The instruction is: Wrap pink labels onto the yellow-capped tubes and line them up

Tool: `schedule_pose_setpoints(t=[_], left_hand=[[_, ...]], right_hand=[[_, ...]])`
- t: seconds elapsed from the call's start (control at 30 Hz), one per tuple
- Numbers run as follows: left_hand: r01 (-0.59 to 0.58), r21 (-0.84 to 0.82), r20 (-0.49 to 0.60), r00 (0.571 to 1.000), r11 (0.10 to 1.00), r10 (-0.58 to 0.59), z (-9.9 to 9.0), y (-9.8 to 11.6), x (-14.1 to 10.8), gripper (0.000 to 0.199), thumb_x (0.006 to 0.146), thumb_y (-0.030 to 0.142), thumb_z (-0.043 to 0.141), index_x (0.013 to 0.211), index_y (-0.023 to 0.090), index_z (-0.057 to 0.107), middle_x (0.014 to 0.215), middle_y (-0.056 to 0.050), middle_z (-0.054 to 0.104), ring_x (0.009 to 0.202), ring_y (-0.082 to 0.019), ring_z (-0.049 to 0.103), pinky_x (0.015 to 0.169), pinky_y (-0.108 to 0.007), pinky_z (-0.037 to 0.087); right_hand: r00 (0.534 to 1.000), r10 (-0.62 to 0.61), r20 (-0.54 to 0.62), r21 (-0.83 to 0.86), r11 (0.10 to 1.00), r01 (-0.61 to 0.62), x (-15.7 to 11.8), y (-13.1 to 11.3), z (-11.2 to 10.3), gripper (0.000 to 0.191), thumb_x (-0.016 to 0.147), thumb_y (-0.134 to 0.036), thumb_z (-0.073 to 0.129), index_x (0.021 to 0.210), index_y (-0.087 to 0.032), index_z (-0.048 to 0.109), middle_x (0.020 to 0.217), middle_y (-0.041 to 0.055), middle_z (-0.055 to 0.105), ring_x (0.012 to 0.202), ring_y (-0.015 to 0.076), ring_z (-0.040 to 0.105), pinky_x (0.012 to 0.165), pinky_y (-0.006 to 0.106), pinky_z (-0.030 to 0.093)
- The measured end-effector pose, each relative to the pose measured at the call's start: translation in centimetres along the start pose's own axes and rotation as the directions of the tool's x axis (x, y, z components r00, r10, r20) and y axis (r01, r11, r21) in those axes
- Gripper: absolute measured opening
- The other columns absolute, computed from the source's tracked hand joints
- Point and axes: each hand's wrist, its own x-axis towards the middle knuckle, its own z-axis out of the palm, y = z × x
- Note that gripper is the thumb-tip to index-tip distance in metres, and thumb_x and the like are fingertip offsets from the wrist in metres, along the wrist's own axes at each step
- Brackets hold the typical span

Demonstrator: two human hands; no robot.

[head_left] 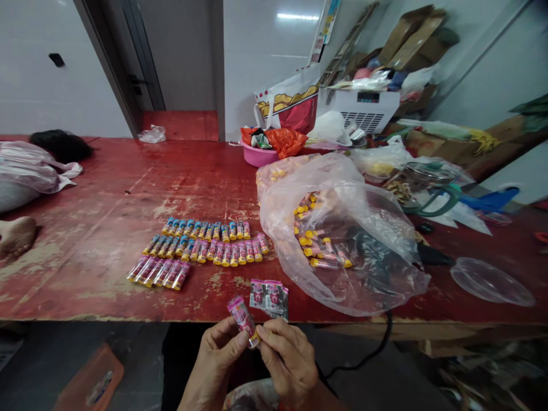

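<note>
Between my two hands, just off the table's front edge, a small clear tube with a pink label and a yellow cap is held tilted. My left hand pinches its side with thumb and fingers. The fingertips of my right hand grip its yellow lower end. Just beyond lie a few flat pink-and-grey printed sleeves, partly overlapping. Several rows of labelled tubes, some blue-topped and some pink, lie side by side farther back. An open clear plastic bag at right holds many yellow-capped tubes.
The worn red table spans the view. Behind the bag stand a pink basin and a shopping bag. A clear round lid and a green-handled jug are at right. A person's foot rests at far left.
</note>
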Motion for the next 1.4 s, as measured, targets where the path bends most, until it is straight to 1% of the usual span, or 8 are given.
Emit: schedule_pose_setpoints(t=[0.23,0.43,0.67,0.9,1.0,1.13,1.23,1.4], left_hand=[[0.001,-0.02,0.054,0.999,1.0,0.001,-0.5,-0.1,0.1,0.032,0.068,0.025,0.081,0.099,0.019,0.076,0.085,-0.006,0.076,0.082,-0.019,0.067,0.084,-0.027,0.047],[0.003,-0.015,0.052,0.999,1.0,-0.002,-1.3,-0.6,0.4,0.033,0.069,0.026,0.081,0.101,0.02,0.076,0.086,-0.006,0.076,0.083,-0.019,0.067,0.084,-0.029,0.046],[0.006,-0.048,0.083,0.997,0.999,-0.002,-0.7,0.0,0.1,0.026,0.074,0.025,0.077,0.099,0.019,0.075,0.087,-0.005,0.075,0.082,-0.016,0.066,0.086,-0.027,0.045],[-0.023,-0.101,0.083,0.996,0.995,0.031,-1.2,0.3,0.3,0.014,0.079,0.023,0.072,0.092,0.017,0.075,0.077,-0.003,0.072,0.069,-0.011,0.061,0.072,-0.021,0.047],[-0.02,-0.132,0.074,0.997,0.991,0.03,-1.7,0.2,0.5,0.017,0.076,0.021,0.074,0.093,0.019,0.076,0.079,-0.003,0.074,0.073,-0.012,0.064,0.074,-0.021,0.049],[0.0,-0.134,0.107,0.994,0.991,0.014,-1.4,0.4,0.3,0.023,0.078,0.019,0.072,0.101,0.022,0.075,0.085,-0.004,0.075,0.081,-0.016,0.067,0.084,-0.026,0.05],[-0.007,-0.101,0.125,0.992,0.995,0.02,-1.1,0.7,0.0,0.026,0.078,0.019,0.072,0.104,0.022,0.074,0.084,-0.004,0.075,0.086,-0.018,0.067,0.087,-0.028,0.049],[-0.015,-0.068,0.089,0.996,0.998,0.021,-1.1,0.8,-0.2,0.027,0.074,0.022,0.077,0.102,0.024,0.075,0.083,-0.002,0.074,0.082,-0.016,0.067,0.08,-0.023,0.05]], right_hand=[[0.997,-0.07,-0.026,-0.045,0.997,0.069,0.1,0.2,0.3,0.021,0.09,-0.005,0.048,0.104,-0.013,0.061,0.076,0.0045,0.065,0.066,0.0138,0.065,0.058,0.026,0.05],[0.996,-0.081,-0.042,-0.084,0.993,0.077,-0.1,0.3,0.5,0.017,0.092,-0.007,0.049,0.101,-0.012,0.062,0.078,0.005,0.066,0.068,0.0131,0.066,0.061,0.025,0.051],[0.995,-0.065,-0.07,-0.158,0.986,0.053,-0.1,0.0,0.6,0.012,0.095,-0.013,0.05,0.094,-0.014,0.062,0.077,0.0042,0.067,0.07,0.0138,0.067,0.062,0.026,0.051],[0.996,-0.079,-0.052,-0.099,0.992,0.073,-0.1,0.1,0.7,0.013,0.091,-0.007,0.049,0.093,-0.015,0.06,0.073,0.0027,0.066,0.063,0.0133,0.064,0.056,0.026,0.048],[0.997,-0.048,-0.056,-0.089,0.995,0.043,0.0,0.3,0.7,0.013,0.091,-0.009,0.051,0.099,-0.014,0.06,0.078,0.0039,0.067,0.069,0.0145,0.065,0.059,0.027,0.049],[0.998,-0.06,0.003,-0.055,0.997,0.06,0.0,0.2,0.8,0.02,0.092,-0.01,0.05,0.109,-0.014,0.06,0.081,0.0047,0.068,0.073,0.0154,0.065,0.06,0.028,0.049],[0.998,-0.058,-0.017,-0.065,0.996,0.057,-0.2,0.1,0.9,0.019,0.093,-0.009,0.048,0.107,-0.014,0.061,0.081,0.005,0.067,0.072,0.0149,0.064,0.061,0.028,0.049],[0.997,-0.033,-0.067,-0.05,0.998,0.03,-0.5,0.1,1.1,0.014,0.091,-0.008,0.05,0.098,-0.013,0.062,0.077,0.0046,0.066,0.068,0.0146,0.064,0.06,0.028,0.05]])
